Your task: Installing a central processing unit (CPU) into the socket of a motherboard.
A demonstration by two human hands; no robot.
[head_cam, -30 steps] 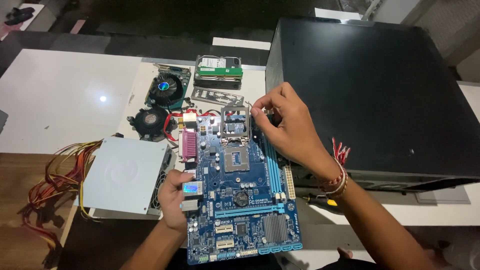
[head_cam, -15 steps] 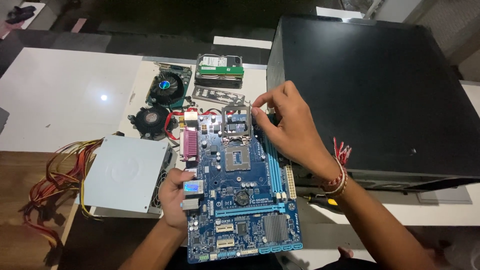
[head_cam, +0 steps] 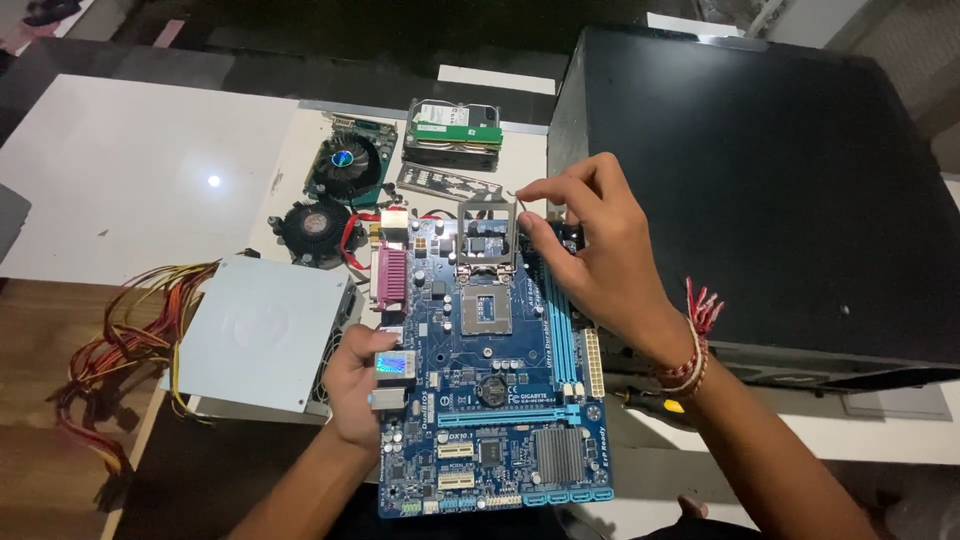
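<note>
The left hand [head_cam: 358, 385] clasped the left edge of the blue motherboard [head_cam: 490, 380], its grip closed on the board above the table [head_cam: 120, 170]. The right hand [head_cam: 600, 255] arched over the board's upper right, thumb and forefinger pinched on the thin socket lever [head_cam: 516, 197] beside the raised socket cover [head_cam: 487, 232].

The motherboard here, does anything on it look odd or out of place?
On the blue motherboard, the metal socket cover stands flipped up, leaving the processor socket open. The right hand pinches the thin socket lever; the left hand steadies the board's edge. No damage shows.
</note>
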